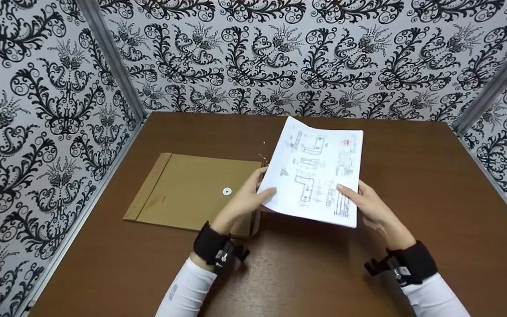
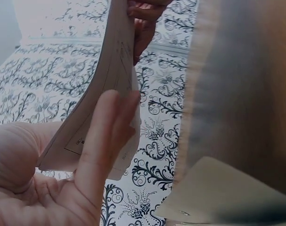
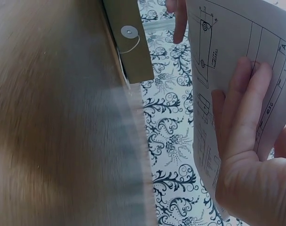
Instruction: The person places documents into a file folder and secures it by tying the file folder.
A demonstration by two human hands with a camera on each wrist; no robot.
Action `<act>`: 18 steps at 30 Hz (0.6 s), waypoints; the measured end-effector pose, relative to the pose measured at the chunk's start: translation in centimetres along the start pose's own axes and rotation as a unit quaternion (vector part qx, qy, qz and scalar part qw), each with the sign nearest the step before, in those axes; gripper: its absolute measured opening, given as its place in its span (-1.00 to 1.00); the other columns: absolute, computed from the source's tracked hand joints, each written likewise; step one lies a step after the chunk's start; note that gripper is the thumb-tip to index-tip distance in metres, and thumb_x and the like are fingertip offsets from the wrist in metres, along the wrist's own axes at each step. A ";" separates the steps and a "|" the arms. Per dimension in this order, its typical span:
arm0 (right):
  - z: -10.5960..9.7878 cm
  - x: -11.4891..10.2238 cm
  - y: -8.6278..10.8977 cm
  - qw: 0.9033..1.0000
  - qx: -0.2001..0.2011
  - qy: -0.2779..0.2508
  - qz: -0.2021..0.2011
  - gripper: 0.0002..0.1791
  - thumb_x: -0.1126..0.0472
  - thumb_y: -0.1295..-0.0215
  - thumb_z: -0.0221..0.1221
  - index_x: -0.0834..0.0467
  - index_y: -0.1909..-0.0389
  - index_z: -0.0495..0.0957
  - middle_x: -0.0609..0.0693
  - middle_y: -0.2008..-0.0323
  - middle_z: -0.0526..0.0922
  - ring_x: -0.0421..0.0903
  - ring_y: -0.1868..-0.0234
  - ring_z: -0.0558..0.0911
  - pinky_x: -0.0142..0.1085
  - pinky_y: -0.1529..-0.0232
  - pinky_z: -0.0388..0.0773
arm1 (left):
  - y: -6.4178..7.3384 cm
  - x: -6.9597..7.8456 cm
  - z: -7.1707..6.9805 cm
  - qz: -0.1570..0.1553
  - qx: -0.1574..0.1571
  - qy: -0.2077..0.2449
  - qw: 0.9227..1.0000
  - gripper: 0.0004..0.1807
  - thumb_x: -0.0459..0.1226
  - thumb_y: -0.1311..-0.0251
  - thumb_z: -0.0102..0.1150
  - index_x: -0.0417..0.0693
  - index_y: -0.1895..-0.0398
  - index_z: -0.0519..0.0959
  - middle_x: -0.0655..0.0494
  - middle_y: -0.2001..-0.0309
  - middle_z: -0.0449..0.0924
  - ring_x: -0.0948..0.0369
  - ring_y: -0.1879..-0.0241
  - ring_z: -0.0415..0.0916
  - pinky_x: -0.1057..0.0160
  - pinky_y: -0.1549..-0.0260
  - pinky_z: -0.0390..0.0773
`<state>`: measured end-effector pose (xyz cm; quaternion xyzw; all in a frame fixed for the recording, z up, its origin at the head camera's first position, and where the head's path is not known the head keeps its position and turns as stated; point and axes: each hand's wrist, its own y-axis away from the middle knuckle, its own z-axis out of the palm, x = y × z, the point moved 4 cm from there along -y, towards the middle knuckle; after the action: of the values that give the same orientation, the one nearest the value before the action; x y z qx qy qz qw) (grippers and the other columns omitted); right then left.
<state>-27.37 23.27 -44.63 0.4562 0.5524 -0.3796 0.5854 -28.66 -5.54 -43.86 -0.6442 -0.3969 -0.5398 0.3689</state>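
- left hand (image 1: 250, 196): grip pinching the printed sheets (image 1: 313, 171) near their lower left corner;
- right hand (image 1: 373, 207): grip holding their right edge, thumb on top;
- printed sheets: raised above the worktop (image 1: 438, 189), between its side edges;
- brown envelope (image 1: 192, 185): flat, toward the worktop's left edge

Left hand (image 1: 250, 193) pinches, thumb (image 1: 269, 193) above, fingers (image 2: 93, 143) beneath; right hand (image 1: 371, 206), apart to its right, grips likewise; each forearm (image 1: 187, 285) slants behind its hand.
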 end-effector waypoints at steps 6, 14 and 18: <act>0.4 -0.1 -0.3 1.000 0.011 -0.001 0.001 -0.48 0.11 -0.61 0.00 0.28 -0.42 0.20 -0.24 0.25 0.79 -0.24 0.24 0.80 -0.37 0.24 0.73 | -0.1 0.0 -0.7 -0.001 -0.007 0.024 1.000 -0.33 -0.47 -0.43 -0.04 -0.33 -0.55 0.02 -0.47 -0.29 0.41 0.16 0.12 0.66 0.17 0.18 0.77; 0.8 -0.5 -0.5 1.000 -0.010 -0.006 -0.006 -0.38 0.08 -0.62 -0.02 0.33 -0.51 0.12 -0.24 0.18 0.81 -0.25 0.19 0.80 -0.41 0.26 0.71 | -0.1 -0.2 -1.8 -0.043 -0.023 0.083 0.995 -0.27 -0.49 -0.43 -0.04 -0.13 -0.61 0.00 -0.39 -0.13 0.50 0.21 0.32 0.73 -0.01 0.24 0.78; 0.9 -0.5 -0.7 0.998 -0.026 -0.048 -0.004 -0.43 0.11 -0.62 -0.03 0.27 -0.49 0.14 -0.19 0.17 0.82 -0.23 0.19 0.81 -0.41 0.30 0.70 | 0.0 -0.2 -2.6 -0.044 -0.028 0.081 0.995 -0.27 -0.47 -0.43 -0.02 -0.12 -0.61 0.00 -0.30 -0.03 0.57 0.22 0.37 0.72 0.08 0.30 0.79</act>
<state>-27.84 22.18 -44.25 0.4197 0.5350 -0.3886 0.6217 -29.74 -7.91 -43.71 -0.5908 -0.3783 -0.6166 0.3574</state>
